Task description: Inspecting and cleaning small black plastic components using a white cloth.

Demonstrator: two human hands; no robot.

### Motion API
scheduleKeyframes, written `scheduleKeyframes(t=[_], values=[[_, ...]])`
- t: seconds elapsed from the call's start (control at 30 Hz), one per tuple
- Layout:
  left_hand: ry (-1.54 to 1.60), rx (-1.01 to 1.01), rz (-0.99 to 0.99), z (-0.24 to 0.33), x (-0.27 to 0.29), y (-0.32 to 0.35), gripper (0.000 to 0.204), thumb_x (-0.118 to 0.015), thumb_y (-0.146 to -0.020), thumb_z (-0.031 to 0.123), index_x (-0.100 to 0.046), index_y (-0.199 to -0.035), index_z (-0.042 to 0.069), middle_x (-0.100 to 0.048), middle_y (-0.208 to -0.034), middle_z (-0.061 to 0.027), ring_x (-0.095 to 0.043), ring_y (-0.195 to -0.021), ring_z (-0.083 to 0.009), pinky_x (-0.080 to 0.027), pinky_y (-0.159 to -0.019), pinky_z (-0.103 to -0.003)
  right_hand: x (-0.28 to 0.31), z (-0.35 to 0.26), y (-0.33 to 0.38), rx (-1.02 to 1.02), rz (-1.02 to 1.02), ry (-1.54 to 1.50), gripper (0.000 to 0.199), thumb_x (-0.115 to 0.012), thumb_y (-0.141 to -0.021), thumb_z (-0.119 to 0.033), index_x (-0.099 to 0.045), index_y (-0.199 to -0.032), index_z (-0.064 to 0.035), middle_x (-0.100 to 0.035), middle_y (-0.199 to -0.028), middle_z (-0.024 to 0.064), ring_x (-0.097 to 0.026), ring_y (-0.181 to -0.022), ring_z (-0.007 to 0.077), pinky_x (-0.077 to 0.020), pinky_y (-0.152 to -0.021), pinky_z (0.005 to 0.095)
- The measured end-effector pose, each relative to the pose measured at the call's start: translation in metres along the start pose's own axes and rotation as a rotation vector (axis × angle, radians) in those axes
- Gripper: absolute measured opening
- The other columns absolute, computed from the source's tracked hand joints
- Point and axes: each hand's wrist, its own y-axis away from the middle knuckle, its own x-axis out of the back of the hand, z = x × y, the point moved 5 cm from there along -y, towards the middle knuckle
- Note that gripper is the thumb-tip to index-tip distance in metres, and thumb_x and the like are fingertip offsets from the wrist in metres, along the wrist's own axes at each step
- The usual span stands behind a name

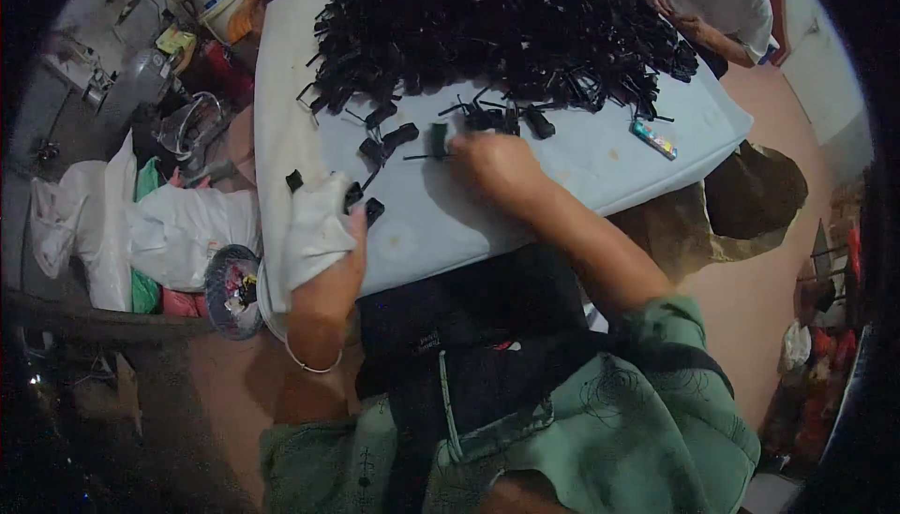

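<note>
Facing a wide, pale-covered table (600, 139) that fills the middle of the frame, a person in a patterned green shirt (619, 420) works with both arms extended from the lower edge. Across the top centre rises a dense heap of small black parts (506, 36), thin dark strands poking out along its edges. At upper right, a co-worker in a light shirt (717, 8) is partly visible at the far side of the table. White plastic bags (192, 233) crowd the left of the frame, while a brown, crumpled sack (670, 233) lies beyond the table's edge at right.

Just above centre, the right hand (497, 163) is blurred, its fingers curled together among a few black parts in front of the heap; whether they are clamped on one is impossible to say. Left of centre, the left hand (323, 223) wears a white cloth covering, its fingers close to black parts near the table's left side; their grip is hidden and cannot be made out. A pale bracelet (314, 369) circles that arm at lower left. Beside the bags sits a round grey bowl (220, 303) with colourful scraps inside.

Near the heap's right edge lies a slim, multicoloured packet (654, 139). Smaller still, loose black pieces (401, 134) lie between the hands, and a dark green piece (440, 134) shows just beside the right fingertips.
</note>
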Motion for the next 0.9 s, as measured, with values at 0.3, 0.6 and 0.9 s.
scheduleKeyframes(t=[0.3, 0.6, 0.9], values=[[0.019, -0.03, -0.031, -0.007, -0.011, -0.003, 0.016, -0.052, -0.077, 0.008, -0.059, -0.091, 0.004, -0.057, -0.083, -0.0178, -0.055, -0.078, -0.0335, -0.045, -0.071, -0.037, 0.038, -0.028, 0.044, -0.061, -0.002, -0.01, 0.009, -0.055, -0.072, -0.013, -0.048, -0.076, -0.0075, -0.05, -0.065, 0.0086, -0.055, -0.059, 0.0292, -0.0444, -0.05, 0.0387], [0.556, 0.113, -0.221, 0.029, -0.04, 0.03, 0.024, -0.056, -0.08, 0.014, -0.054, -0.101, 0.002, -0.059, -0.084, -0.0155, -0.057, -0.078, -0.0298, -0.045, -0.067, -0.035, 0.055, -0.081, 0.047, 0.351, -0.135, -0.029, 0.023, -0.057, -0.063, -0.012, -0.051, -0.085, -0.0081, -0.049, -0.068, 0.006, -0.055, -0.065, 0.0264, -0.0453, -0.055, 0.0372], [1.115, 0.292, -0.379, 0.054, -0.034, 0.027, 0.023, -0.054, -0.08, 0.008, -0.051, -0.102, 0.001, -0.058, -0.079, -0.0036, -0.053, -0.06, -0.0067, -0.043, -0.051, -0.022, 0.054, -0.054, 0.055, -0.114, 0.103, -0.62, 0.025, -0.066, -0.073, -0.019, -0.051, -0.063, -0.0025, -0.048, -0.054, 0.0088, -0.046, -0.046, 0.0223, -0.0375, -0.044, 0.0321]])
